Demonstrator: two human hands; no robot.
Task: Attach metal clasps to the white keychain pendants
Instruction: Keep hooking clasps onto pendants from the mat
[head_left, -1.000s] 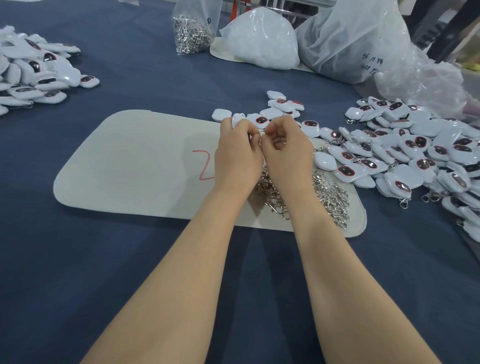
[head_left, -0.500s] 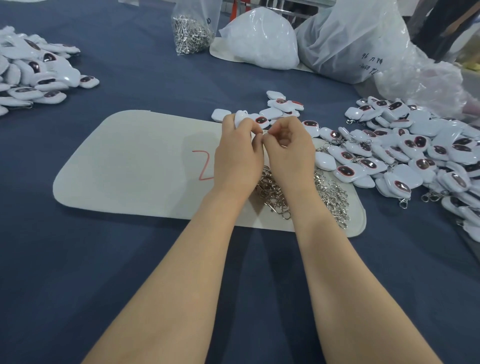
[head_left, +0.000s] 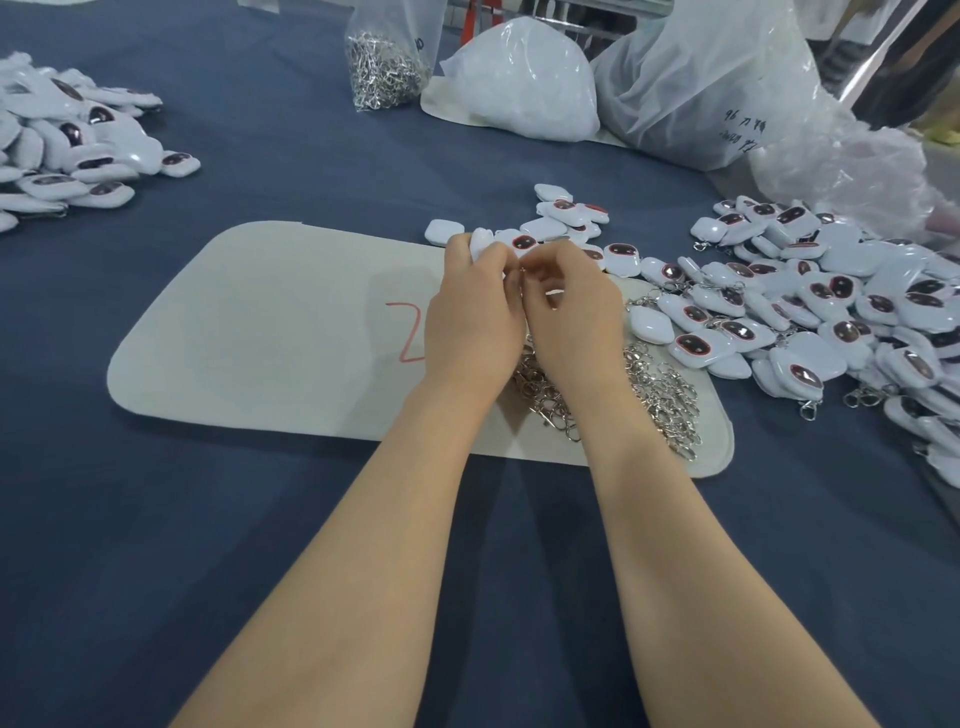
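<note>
The white pendant (head_left: 480, 243) sits mid-frame, clenched in your left hand's (head_left: 470, 317) grip. Your right hand (head_left: 566, 317) pinches something mostly hidden at its edge, likely a clasp. If it slips, it could vanish among the loose clasps (head_left: 662, 395) by your wrists.

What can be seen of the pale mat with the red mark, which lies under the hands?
The mat is a thin, flat, off-white sheet with rounded corners; it looks like felt or foam. It lies flat on the dark blue cloth. A red handwritten mark, perhaps a 2, is partly hidden by the left hand. A heap of loose metal clasps rests on its right part, and a few white pendants lie on its far right edge.
</note>
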